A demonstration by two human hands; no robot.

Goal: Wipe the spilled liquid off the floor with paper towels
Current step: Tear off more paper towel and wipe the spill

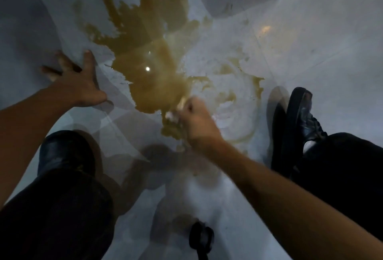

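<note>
A wide brown spill [145, 52] spreads over the pale glossy floor [310, 42], with thin smeared streaks [244, 98] to its right. My right hand [196, 120] is closed around a wadded, soaked paper towel [176, 112] and presses it on the spill's near edge. The towel is mostly hidden by my fingers and blurred. My left hand [76, 81] lies flat on dry floor left of the spill, fingers spread, holding nothing.
My left black shoe [66, 152] and dark trouser leg are at the lower left. My right black shoe [296, 123] stands beside the smeared streaks. A small black object [201, 239] hangs at the bottom centre. Light glare sits on the puddle.
</note>
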